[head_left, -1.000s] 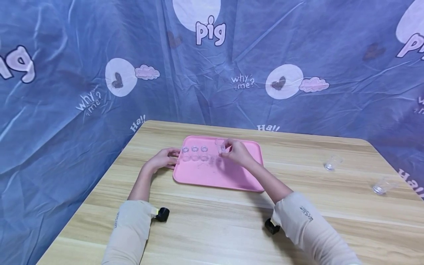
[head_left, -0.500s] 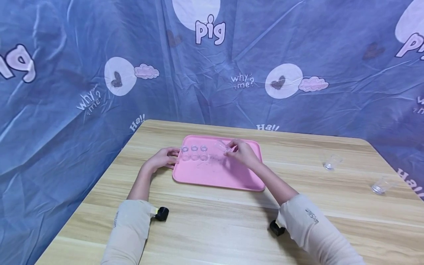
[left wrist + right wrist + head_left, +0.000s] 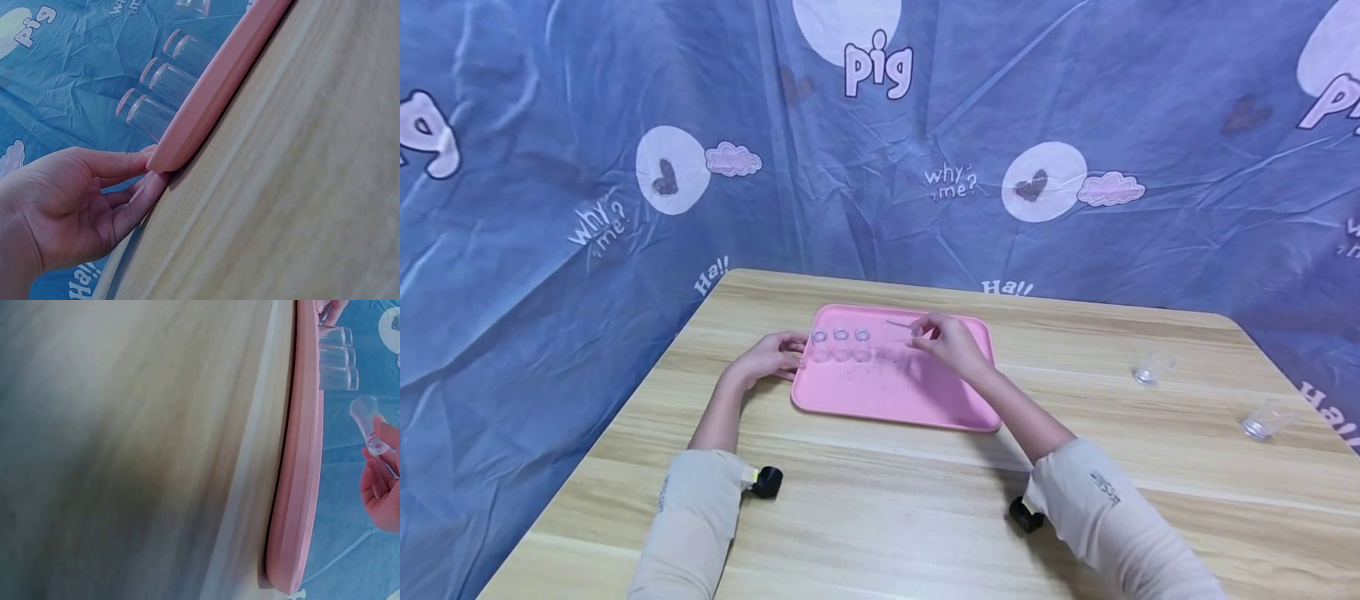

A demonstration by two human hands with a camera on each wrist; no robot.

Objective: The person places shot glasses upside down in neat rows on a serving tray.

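My left hand (image 3: 765, 361) pinches the left rim of a pink tray (image 3: 880, 402); in the left wrist view the thumb lies over the rim and the fingers lie beneath. Over the tray, my right hand (image 3: 951, 343) holds a clear glass (image 3: 364, 414) near its thick base. That glass is tilted, its mouth pointing left and away from the fingers. On the left part of the tray a row of three clear glasses (image 3: 153, 117) stands with thick bases up. Reflections and see-through walls blur their outlines in the head view.
Two more clear glasses, a nearer glass (image 3: 1262, 421) and a farther glass (image 3: 1152, 367), stand at the right on the wooden table (image 3: 880, 517). A blue printed cloth (image 3: 865, 200) hangs behind the table and along its left side.
The glass in my right hand has tipped over from roughly upright, its mouth swinging to the left. My right hand has shifted slightly right. The left hand keeps its place on the tray.
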